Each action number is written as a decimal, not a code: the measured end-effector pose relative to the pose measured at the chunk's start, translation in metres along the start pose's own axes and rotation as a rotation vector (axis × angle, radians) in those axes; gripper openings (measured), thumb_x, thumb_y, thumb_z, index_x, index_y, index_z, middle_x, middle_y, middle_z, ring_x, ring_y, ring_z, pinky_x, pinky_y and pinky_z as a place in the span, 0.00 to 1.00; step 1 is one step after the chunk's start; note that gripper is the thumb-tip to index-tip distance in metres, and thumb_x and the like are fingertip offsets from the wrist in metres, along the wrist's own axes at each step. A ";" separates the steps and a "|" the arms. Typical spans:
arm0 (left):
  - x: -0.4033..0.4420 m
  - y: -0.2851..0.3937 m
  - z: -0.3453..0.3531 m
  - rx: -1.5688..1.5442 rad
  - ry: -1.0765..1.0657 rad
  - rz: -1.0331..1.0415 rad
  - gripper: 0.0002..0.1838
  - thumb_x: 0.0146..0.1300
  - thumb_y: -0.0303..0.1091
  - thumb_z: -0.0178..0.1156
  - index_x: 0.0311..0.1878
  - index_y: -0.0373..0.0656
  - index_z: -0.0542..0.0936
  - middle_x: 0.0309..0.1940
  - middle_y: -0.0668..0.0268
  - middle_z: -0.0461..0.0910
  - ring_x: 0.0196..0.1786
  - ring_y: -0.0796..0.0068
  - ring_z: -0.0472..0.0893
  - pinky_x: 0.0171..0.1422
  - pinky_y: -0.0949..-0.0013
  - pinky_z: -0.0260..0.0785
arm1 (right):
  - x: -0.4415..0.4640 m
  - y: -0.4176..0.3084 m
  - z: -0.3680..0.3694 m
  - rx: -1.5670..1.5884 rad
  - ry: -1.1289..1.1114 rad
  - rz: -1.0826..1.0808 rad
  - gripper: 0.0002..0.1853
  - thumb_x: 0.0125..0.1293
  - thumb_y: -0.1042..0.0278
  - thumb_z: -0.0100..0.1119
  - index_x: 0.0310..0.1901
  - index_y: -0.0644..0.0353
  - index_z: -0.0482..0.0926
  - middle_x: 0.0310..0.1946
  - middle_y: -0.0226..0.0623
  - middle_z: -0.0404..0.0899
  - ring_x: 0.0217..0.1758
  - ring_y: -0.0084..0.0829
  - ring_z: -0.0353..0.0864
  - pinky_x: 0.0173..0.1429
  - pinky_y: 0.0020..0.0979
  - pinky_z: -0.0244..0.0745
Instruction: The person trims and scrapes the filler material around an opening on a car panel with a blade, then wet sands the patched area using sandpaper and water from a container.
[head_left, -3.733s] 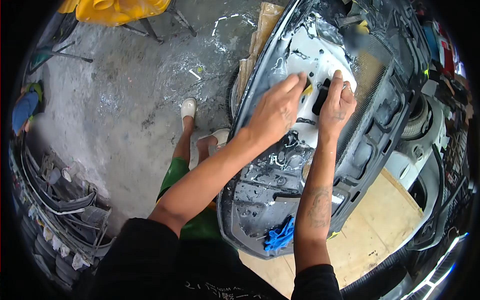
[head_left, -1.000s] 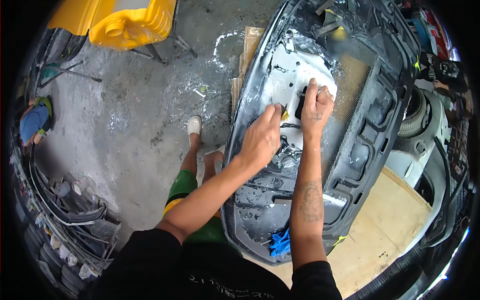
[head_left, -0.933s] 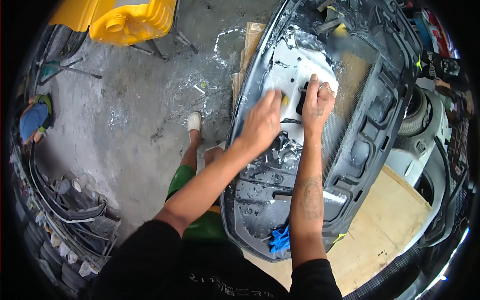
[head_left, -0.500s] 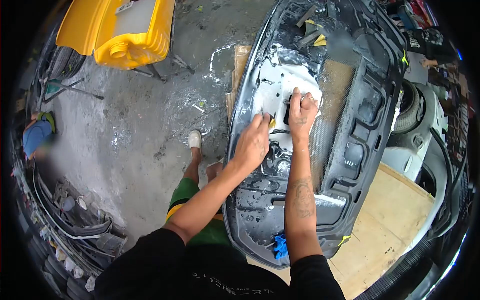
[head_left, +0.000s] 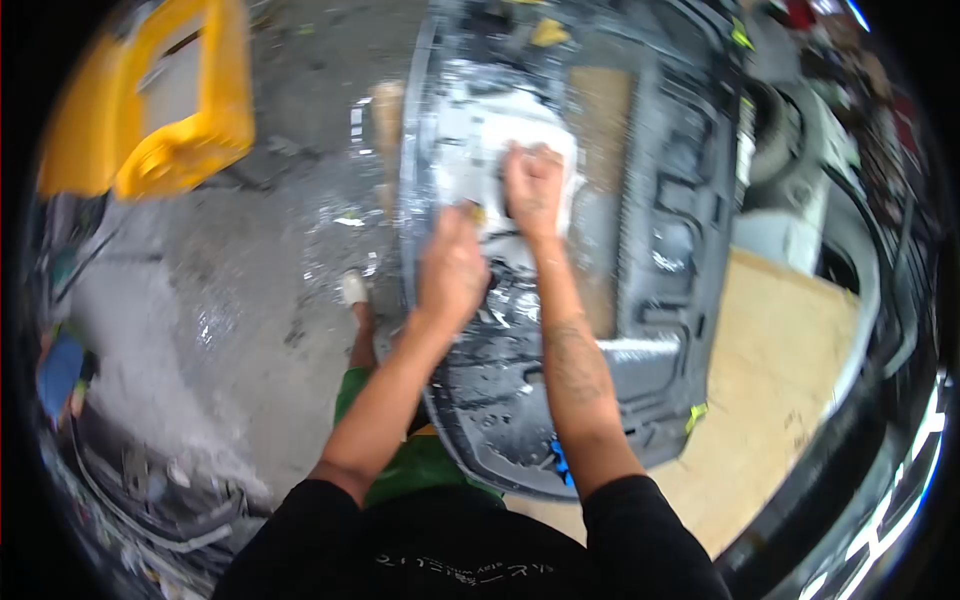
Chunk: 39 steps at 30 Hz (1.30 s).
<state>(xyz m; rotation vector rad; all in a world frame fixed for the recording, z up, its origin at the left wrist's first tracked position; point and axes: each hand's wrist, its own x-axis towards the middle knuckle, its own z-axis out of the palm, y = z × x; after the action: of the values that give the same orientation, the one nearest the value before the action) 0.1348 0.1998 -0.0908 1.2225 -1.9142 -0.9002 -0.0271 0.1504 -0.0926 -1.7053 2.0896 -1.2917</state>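
Observation:
My left hand (head_left: 455, 262) is closed, blurred by motion, over the left part of a large dark moulded panel (head_left: 660, 330). A small yellowish piece (head_left: 476, 213) shows at its fingertips, seemingly pinched there. My right hand (head_left: 535, 190) is closed on the right side of the wet white part (head_left: 500, 130) fixed in the panel; what its fingers grip, if anything, is hidden. Dark openings lie beside and below the fingers. A blue glove or cloth (head_left: 562, 462) lies on the panel's near end, partly behind my right forearm.
A cut yellow container (head_left: 190, 150) stands on a support at upper left. Wooden board (head_left: 780, 370) extends right of the panel. White car parts (head_left: 800, 220) and a tyre (head_left: 768, 130) are at right. Another person in blue (head_left: 60, 375) is at the far left edge. Wet floor (head_left: 250, 300) spreads left.
The view has swung right, so panel and hands appear further left. My left hand has shifted back and forth slightly over the white part; my right hand has stayed closed near the same place.

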 end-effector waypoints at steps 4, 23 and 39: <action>0.020 -0.014 0.008 0.006 0.060 0.050 0.21 0.67 0.18 0.54 0.62 0.28 0.78 0.43 0.47 0.76 0.43 0.44 0.81 0.47 0.53 0.75 | -0.002 0.000 0.004 -0.017 0.072 0.036 0.21 0.65 0.67 0.67 0.14 0.60 0.77 0.15 0.45 0.75 0.27 0.50 0.75 0.44 0.49 0.65; 0.012 -0.009 0.004 -0.013 0.030 0.009 0.23 0.67 0.19 0.55 0.65 0.26 0.75 0.44 0.44 0.76 0.41 0.37 0.81 0.43 0.47 0.76 | 0.003 -0.009 -0.004 -0.036 -0.004 0.078 0.22 0.69 0.67 0.65 0.15 0.61 0.75 0.17 0.42 0.75 0.28 0.46 0.74 0.46 0.50 0.63; 0.047 -0.023 0.004 -0.111 0.052 0.048 0.24 0.67 0.16 0.55 0.67 0.27 0.75 0.40 0.48 0.76 0.40 0.45 0.81 0.45 0.55 0.76 | 0.001 -0.005 -0.005 -0.078 -0.078 0.082 0.22 0.72 0.66 0.62 0.18 0.65 0.77 0.19 0.49 0.76 0.27 0.49 0.71 0.45 0.47 0.63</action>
<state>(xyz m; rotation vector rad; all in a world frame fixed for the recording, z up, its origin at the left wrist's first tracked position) 0.1264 0.1496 -0.1034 1.1199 -1.8202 -0.9281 -0.0266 0.1518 -0.0856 -1.6533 2.1666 -1.1172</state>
